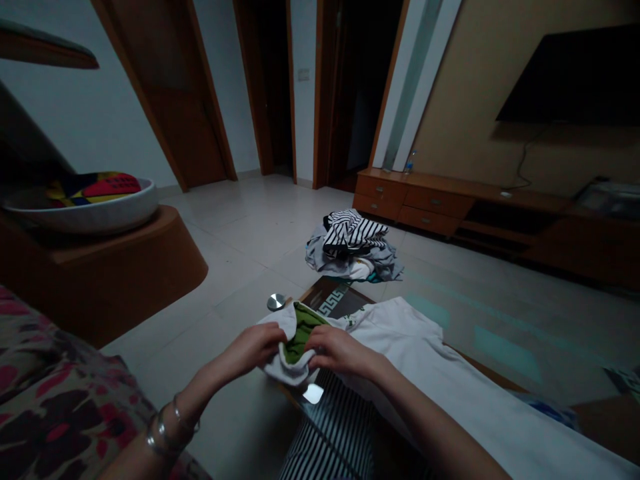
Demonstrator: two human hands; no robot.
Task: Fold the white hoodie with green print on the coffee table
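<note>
A white garment [400,340] lies stretched over the glass-topped table, running off toward the lower right. Its near-left end is raised and spread into an opening, where a green inside [303,331] shows. My left hand [266,341] has its fingers closed on the left edge of that opening. On the opposite edge, my right hand [336,349] grips the white cloth, thumb and fingers bent around it. Whether this end is a sleeve, a hood or something else, I cannot tell.
A pile of clothes [357,247], striped on top, sits at the table's far end beside a round metal disc [276,302]. To the left stand a white basin [100,212] with colourful cloth and a floral-covered seat [55,407]. A wooden TV cabinet [430,203] lines the right wall.
</note>
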